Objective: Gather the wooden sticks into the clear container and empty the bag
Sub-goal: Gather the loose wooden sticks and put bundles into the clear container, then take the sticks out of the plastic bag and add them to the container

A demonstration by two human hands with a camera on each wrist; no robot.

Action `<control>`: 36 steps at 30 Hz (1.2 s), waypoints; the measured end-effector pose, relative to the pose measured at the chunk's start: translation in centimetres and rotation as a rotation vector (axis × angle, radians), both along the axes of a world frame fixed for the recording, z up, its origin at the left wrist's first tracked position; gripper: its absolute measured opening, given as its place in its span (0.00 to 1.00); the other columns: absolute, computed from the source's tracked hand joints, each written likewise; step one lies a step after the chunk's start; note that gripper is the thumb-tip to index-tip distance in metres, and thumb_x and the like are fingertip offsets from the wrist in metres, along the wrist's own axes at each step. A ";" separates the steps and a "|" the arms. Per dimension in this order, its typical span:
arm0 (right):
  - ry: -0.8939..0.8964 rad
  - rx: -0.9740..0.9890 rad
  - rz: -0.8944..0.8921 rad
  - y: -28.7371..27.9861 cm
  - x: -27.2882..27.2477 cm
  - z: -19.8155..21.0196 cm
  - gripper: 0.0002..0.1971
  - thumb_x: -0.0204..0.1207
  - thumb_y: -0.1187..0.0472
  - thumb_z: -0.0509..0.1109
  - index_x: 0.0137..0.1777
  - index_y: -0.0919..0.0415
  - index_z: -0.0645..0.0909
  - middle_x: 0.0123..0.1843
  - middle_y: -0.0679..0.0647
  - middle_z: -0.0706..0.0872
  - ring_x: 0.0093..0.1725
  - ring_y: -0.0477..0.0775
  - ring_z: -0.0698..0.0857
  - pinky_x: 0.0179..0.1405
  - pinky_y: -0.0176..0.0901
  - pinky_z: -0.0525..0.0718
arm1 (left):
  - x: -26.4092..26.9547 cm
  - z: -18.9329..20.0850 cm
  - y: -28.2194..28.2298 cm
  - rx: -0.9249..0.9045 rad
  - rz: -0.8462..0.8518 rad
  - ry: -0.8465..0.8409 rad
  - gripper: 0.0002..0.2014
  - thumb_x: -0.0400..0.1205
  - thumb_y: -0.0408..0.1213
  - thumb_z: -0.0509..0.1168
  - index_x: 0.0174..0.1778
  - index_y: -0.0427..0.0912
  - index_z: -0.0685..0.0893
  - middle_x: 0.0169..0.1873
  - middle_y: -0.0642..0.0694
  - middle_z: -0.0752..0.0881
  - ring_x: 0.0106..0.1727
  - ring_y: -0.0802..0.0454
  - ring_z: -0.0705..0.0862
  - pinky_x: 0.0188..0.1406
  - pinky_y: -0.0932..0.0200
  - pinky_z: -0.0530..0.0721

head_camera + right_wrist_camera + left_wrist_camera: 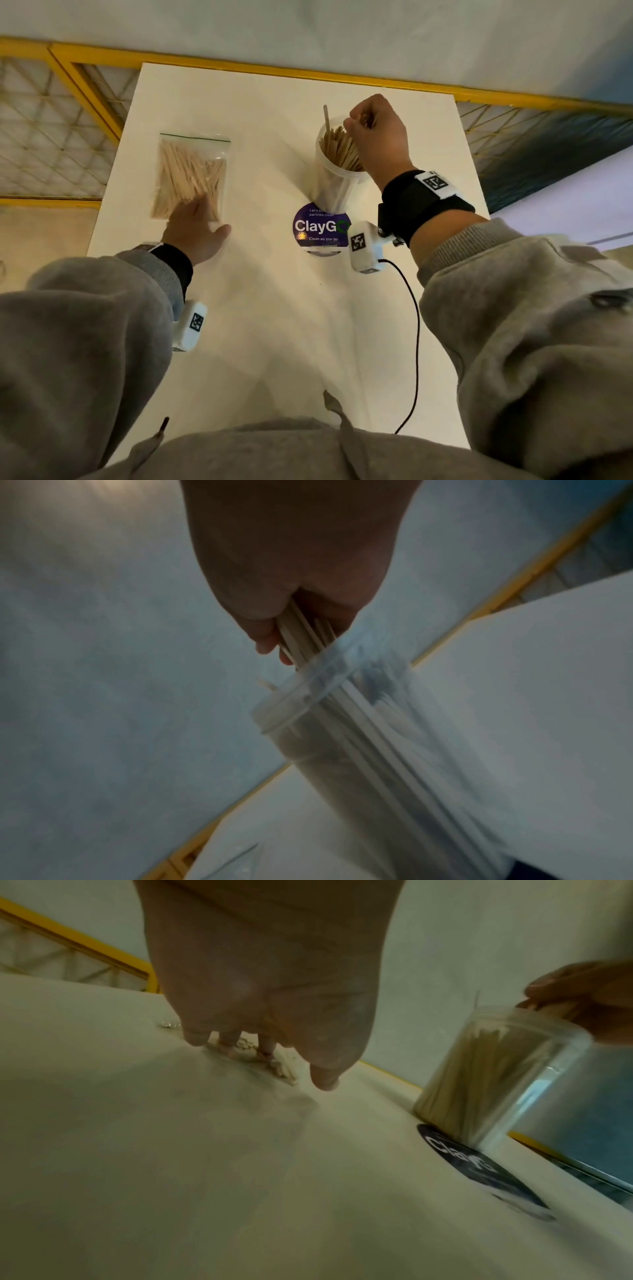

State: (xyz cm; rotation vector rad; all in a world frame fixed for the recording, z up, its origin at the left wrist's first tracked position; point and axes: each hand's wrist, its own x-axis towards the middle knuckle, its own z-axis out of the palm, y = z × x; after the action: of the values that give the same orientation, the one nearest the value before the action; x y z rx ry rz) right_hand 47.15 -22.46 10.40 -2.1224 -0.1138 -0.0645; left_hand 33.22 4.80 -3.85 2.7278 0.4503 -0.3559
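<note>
A clear zip bag [191,173] full of wooden sticks lies flat on the white table [267,325] at the left. My left hand [193,228] rests on the bag's near end with straight fingers [255,1047] pressing it down. To the right stands the clear container [337,178], upright and holding many sticks [339,149]; one stick pokes above the rim. My right hand [373,132] hovers over the container's mouth, gripping a bundle of sticks [301,635] whose lower ends are inside the container [359,737].
A round purple "ClayGo" sticker [320,228] lies on the table just in front of the container. A black cable [414,325] runs from my right wrist camera across the table. A yellow-framed railing [85,78] lies beyond the table's far and left edges.
</note>
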 end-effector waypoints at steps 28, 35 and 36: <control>-0.112 -0.917 0.364 0.8 -0.7 -2.6 0.35 0.83 0.35 0.42 0.75 0.59 0.71 0.81 0.57 0.70 0.78 0.62 0.71 0.72 0.57 0.69 | -8.8 1.3 -4.0 0.067 -0.297 -0.155 0.23 0.74 0.50 0.65 0.56 0.35 0.83 0.60 0.37 0.80 0.51 0.32 0.83 0.55 0.41 0.81; -0.523 -0.437 0.234 -0.3 -3.1 -0.6 0.23 0.84 0.47 0.56 0.62 0.62 0.84 0.60 0.60 0.87 0.61 0.65 0.81 0.60 0.47 0.73 | -6.3 2.7 -9.4 -0.114 -0.427 -0.236 0.19 0.70 0.28 0.67 0.58 0.33 0.81 0.58 0.34 0.81 0.58 0.34 0.81 0.59 0.45 0.80; -0.549 -0.312 0.227 -0.5 -4.5 -0.9 0.20 0.83 0.49 0.58 0.56 0.62 0.86 0.53 0.60 0.88 0.55 0.63 0.83 0.56 0.45 0.74 | -5.9 2.6 -10.6 -0.167 -0.448 -0.237 0.18 0.73 0.30 0.65 0.60 0.33 0.80 0.59 0.35 0.81 0.59 0.36 0.80 0.61 0.46 0.79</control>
State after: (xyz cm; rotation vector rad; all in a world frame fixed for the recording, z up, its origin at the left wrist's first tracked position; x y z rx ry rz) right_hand 42.65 -22.96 9.49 -2.3331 -0.7278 -0.5228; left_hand 27.31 -5.83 -1.24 2.6394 -0.2490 -0.1658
